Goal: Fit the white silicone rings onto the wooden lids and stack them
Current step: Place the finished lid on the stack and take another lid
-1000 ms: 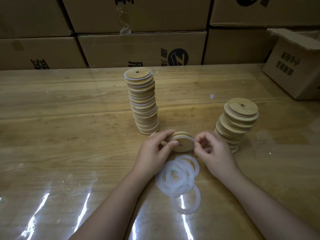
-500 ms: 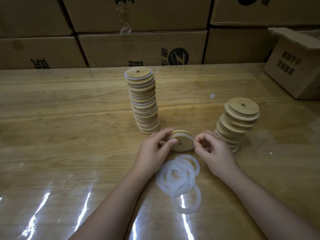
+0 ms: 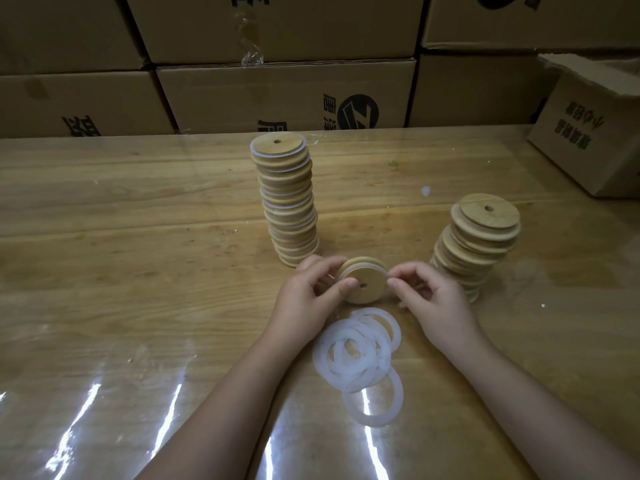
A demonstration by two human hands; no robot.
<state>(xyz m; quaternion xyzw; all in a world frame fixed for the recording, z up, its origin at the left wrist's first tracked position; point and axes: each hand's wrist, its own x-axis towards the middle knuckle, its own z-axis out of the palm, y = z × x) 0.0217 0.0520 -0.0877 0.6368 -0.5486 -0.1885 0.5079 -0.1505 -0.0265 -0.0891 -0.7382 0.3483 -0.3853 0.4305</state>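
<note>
Wooden lid — tilted — pinched between left fingers and right fingers.

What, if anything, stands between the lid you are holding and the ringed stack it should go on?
Nothing visible: the lid is held just in front of the ringed stack, whose top is uncovered.

Wooden worktop, grain showing through a clear, glossy film streaked with glare. Pale, smooth, matt wood on the held lid, likewise on the tall stack and the right stack. Milky white silicone in the loose rings, slightly see-through, soft sheen. Matt brown cardboard for the boxes; shiny, crinkled clear tape along one seam.
</note>
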